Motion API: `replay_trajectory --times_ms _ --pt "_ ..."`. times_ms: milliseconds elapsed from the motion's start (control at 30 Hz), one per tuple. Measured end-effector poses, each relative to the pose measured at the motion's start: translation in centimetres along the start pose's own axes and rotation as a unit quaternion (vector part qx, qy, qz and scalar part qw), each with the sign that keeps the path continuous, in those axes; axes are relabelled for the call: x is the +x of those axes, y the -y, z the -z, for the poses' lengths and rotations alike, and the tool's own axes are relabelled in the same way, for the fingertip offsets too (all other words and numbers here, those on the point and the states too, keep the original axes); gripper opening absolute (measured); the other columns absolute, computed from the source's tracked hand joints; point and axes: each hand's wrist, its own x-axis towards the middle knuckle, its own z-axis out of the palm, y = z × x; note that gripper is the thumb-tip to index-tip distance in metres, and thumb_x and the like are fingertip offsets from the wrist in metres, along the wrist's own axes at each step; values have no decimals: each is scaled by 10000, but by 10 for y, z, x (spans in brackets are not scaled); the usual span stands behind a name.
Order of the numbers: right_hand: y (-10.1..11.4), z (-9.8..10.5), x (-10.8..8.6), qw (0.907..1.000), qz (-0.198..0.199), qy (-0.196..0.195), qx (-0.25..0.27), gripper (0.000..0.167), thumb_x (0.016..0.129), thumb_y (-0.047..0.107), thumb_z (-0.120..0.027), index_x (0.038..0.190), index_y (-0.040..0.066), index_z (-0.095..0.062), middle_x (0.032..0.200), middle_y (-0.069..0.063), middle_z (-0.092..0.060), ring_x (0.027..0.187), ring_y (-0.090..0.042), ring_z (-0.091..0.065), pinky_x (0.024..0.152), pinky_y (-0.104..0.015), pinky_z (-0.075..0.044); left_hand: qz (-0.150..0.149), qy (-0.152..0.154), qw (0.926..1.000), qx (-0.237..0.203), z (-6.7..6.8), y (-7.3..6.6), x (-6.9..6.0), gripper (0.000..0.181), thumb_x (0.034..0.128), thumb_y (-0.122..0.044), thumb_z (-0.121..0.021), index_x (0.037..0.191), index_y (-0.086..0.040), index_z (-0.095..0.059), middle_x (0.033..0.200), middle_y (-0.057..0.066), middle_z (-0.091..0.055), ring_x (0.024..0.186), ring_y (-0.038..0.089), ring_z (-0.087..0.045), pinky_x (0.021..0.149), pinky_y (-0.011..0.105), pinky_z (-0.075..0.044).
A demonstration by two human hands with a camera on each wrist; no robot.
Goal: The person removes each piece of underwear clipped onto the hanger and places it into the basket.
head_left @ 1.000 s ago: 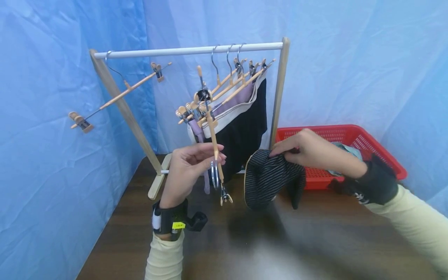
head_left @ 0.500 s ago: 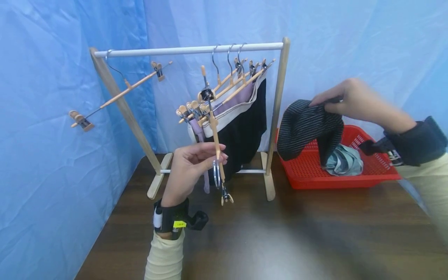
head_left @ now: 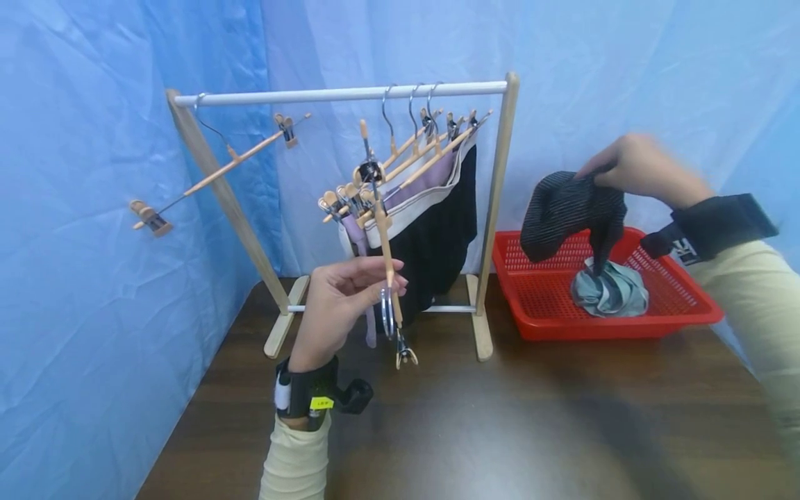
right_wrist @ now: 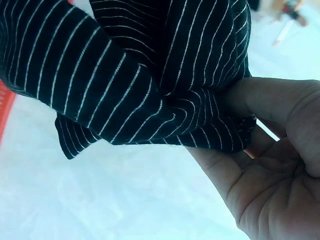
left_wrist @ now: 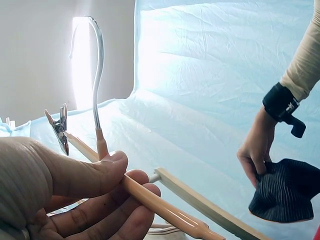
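Note:
My left hand [head_left: 340, 305] pinches the wooden bar of a clip hanger [head_left: 383, 236] between thumb and fingers, in front of the rack. Its metal hook [left_wrist: 98, 75] points up in the left wrist view, and no cloth hangs from the clips I can see. Over at the right, my right hand [head_left: 644, 170] pinches a black garment with thin white stripes [head_left: 565, 212]. This bunched cloth hangs above the red basket [head_left: 625, 329], its lower end in front of a crumpled grey-green cloth [head_left: 609, 290] in the basket. Folds hide the garment's exact kind.
A small rack [head_left: 337, 93] stands on the dark wooden table [head_left: 475, 430]. From its right half hang several clip hangers with clothes, a black garment [head_left: 431, 236] foremost. A bare clip hanger [head_left: 234, 161] hangs at the left. Blue sheets [head_left: 112, 278] enclose the table.
My right hand has carried the striped garment up and right, from beside the left hand's hanger to above the red basket. The left hand and its hanger have hardly moved.

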Motion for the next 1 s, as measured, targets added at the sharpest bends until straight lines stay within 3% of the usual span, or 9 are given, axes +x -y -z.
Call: replay_trajectory --times_ms 267,600,867,1000 --pt "-21 -33 17 9982 -285 354 380 292 902 -59 -556 1144 -107 -712 1104 -336 -702 933 -457 -671 804 -559 -544 48 -10 10000 20 0 -2 -2 259 938 9 -697 1183 91 -677 977 -56 -787 933 172 -771 899 340 -605" --pt "-36 -74 25 9946 -543 621 633 292 827 -87 -592 1082 -109 -734 1058 -325 -719 943 -482 -682 814 -569 -559 198 16 9998 0 -2 -1 -1 270 941 9 -693 1198 90 -673 1000 -52 -787 946 171 -771 915 349 -601" --pt "-47 -101 28 9932 -469 746 755 304 767 -123 -594 1026 -100 -751 1055 -321 -723 984 -505 -677 819 -555 -579 231 20 9997 3 -2 -1 -2 267 940 8 -695 1196 84 -677 993 -37 -787 945 174 -771 921 353 -599" --pt "-50 -113 28 9921 -439 804 860 323 750 -136 -580 1023 -106 -749 1044 -322 -723 1004 -512 -673 834 -558 -577 236 9 9997 27 -3 -1 -2 264 939 12 -694 1193 81 -679 1007 30 -790 945 175 -771 924 357 -598"
